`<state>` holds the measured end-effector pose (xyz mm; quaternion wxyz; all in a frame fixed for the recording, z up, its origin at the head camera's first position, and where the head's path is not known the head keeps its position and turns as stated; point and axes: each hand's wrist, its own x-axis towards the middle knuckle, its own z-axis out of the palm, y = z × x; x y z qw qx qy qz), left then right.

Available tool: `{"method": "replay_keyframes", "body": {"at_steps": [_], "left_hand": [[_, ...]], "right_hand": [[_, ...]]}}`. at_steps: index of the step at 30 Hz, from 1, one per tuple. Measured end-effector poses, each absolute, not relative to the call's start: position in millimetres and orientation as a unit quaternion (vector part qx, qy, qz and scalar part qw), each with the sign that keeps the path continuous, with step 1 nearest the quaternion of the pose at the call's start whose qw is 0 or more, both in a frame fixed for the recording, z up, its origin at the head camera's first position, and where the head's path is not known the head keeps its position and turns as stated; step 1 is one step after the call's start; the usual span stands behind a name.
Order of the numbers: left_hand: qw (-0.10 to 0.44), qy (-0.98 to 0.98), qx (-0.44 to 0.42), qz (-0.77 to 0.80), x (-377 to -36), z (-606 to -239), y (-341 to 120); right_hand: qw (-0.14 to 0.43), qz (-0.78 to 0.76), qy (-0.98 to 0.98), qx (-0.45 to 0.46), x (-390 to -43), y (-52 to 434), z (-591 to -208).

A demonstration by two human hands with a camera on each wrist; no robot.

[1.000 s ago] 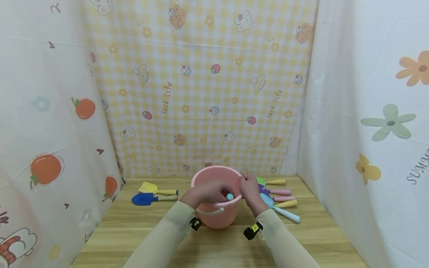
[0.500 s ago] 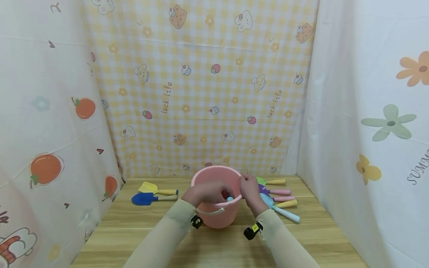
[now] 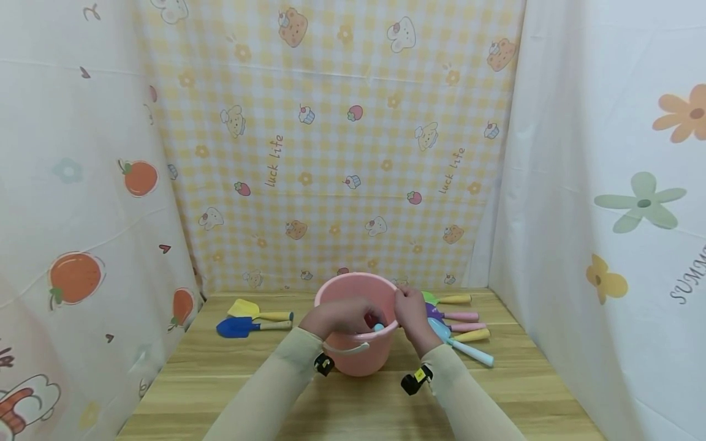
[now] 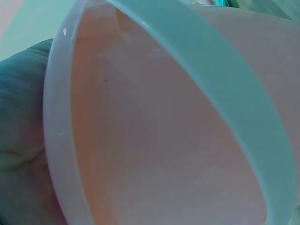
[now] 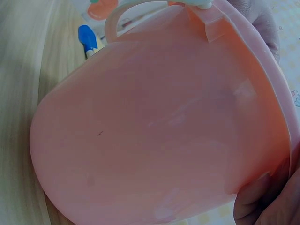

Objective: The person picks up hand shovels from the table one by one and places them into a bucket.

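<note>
Gripping the pink plastic bucket (image 3: pixel 357 352) at its right rim with the right hand (image 3: pixel 410 315), fingers curled over the edge, thumb side pressed to the outer wall in the right wrist view. Left hand (image 3: pixel 339 317) dipped over the near rim into the bucket, fingers curled round something small with a red bit and a pale blue tip (image 3: pixel 378 327); looks like a toy tool handle but can't say for sure, too hidden. Sitting upright on the wooden table (image 3: pixel 353 404), roughly mid-table, white bail handle (image 3: pixel 345 349) hanging down against the front wall. Probably very light and a bit flexy, thin moulded walls, smooth and slightly slippery, so likely to tip or skid if pushed at the top. Not fragile. Best taken by the thick rolled rim or the bail handle; pinching the bare wall would probably just make it flex. Off to the left, a yellow toy shovel (image 3: pixel 245 309) and a blue toy shovel (image 3: pixel 236 328) lying flat; just right of the bucket, a row of toy shovels (image 3: pixel 458 324) with pastel handles, close to the right wrist.
</note>
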<state>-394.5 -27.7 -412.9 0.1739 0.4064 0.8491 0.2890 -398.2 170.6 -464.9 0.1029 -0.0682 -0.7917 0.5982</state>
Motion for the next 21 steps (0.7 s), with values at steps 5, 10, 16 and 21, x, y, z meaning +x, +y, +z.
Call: {"method": "replay_keyframes", "body": {"at_steps": [5, 10, 16, 21], "left_hand": [[0.175, 0.846, 0.414, 0.288, -395.7, -413.3, -28.9], [0.173, 0.843, 0.421, 0.288, -398.3, -415.5, -31.4], [0.173, 0.847, 0.408, 0.293, -400.2, -415.8, -33.9], [0.169, 0.852, 0.390, 0.304, -398.4, -410.1, -36.3]], "right_hand": [[0.102, 0.597, -0.793, -0.071, -397.6, 170.4, -463.7], [0.102, 0.596, -0.793, -0.072, -396.0, 170.1, -463.8], [0.106, 0.597, -0.792, -0.071, -394.3, 168.3, -462.7], [0.107, 0.599, -0.791, -0.070, -394.9, 167.8, -462.1]]}}
